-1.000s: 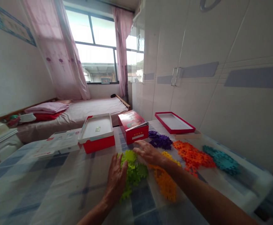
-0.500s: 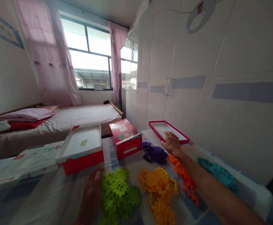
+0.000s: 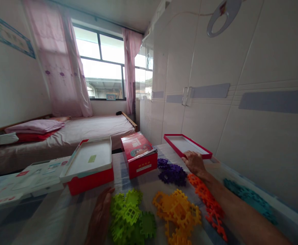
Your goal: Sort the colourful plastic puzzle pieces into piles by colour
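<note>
At the bottom, my left hand [image 3: 100,214] rests on its edge on the cloth, left of the lime-green plastic interlocking pieces [image 3: 127,212]. Its fingers are stretched out and it holds nothing. Farther off, my right hand [image 3: 194,164] is bent over the near rim of a shallow red-edged box lid [image 3: 171,142], white inside; its fingertips are partly hidden. Purple pieces [image 3: 173,173] lie just left of that hand. Orange-red pieces [image 3: 206,195] run along beneath the right forearm, and yellow-orange pieces [image 3: 178,211] sit between these and the green heap.
A red box [image 3: 141,166] with clear film on top stands mid-table. Left of it are a red and white open tray [image 3: 95,154] and a pale printed box [image 3: 36,173]. Teal pieces [image 3: 251,195] lie beyond the right forearm. Behind are a bed [image 3: 100,126] and white wardrobe [image 3: 207,126].
The view has swung slightly left. My right hand has drawn back a little from the lid's inside to its near rim. My left hand stays beside the green pieces.
</note>
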`<state>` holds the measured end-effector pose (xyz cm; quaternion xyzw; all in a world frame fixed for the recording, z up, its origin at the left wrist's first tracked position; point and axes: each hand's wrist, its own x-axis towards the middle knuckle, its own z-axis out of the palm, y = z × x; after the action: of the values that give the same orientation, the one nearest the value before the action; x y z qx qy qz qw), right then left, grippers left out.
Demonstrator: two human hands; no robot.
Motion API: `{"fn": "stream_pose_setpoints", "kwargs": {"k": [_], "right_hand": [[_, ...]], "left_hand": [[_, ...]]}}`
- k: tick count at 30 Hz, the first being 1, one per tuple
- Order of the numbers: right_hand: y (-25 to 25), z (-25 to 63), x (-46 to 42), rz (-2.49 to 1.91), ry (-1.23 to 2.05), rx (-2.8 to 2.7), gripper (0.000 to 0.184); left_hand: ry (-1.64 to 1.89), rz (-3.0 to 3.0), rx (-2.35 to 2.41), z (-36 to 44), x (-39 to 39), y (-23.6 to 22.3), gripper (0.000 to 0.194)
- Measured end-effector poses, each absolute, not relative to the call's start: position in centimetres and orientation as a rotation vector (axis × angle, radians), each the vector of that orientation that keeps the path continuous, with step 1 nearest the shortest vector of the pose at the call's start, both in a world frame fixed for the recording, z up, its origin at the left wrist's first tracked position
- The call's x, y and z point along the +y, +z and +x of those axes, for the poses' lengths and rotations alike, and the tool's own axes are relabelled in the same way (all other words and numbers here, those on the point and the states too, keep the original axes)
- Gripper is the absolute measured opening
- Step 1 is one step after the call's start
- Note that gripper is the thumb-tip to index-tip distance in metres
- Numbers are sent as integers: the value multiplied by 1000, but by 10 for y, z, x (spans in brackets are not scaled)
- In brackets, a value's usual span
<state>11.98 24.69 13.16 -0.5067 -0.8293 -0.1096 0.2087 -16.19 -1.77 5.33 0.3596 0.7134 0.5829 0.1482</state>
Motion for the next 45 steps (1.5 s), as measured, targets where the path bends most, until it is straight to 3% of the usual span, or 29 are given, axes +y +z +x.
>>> {"fn": "stream_pose_setpoints", "kwargs": {"k": [11, 24, 31, 35, 39, 45], "right_hand": [[195, 40, 181, -905, -295, -2368, 19], [172, -38, 151, -747, -364, -2495, 14], [168, -53, 134, -702, -346, -2533, 21], [179, -33, 131, -667, -254, -2331, 34], [167, 30, 161, -1050, -114, -2123, 38], [113, 96, 208, -1547, 260, -2514, 98]], "left_hand": [[1621, 1018, 2107, -161, -16, 58, 63], [1584, 1043, 2134, -161, -18, 61, 64], [1582, 1084, 2140, -163, -16, 59, 59], [1585, 1073, 2138, -163, -17, 59, 59], [1576, 1078, 2126, -161, -18, 58, 59], [1598, 1100, 2133, -161, -18, 56, 59]]}}
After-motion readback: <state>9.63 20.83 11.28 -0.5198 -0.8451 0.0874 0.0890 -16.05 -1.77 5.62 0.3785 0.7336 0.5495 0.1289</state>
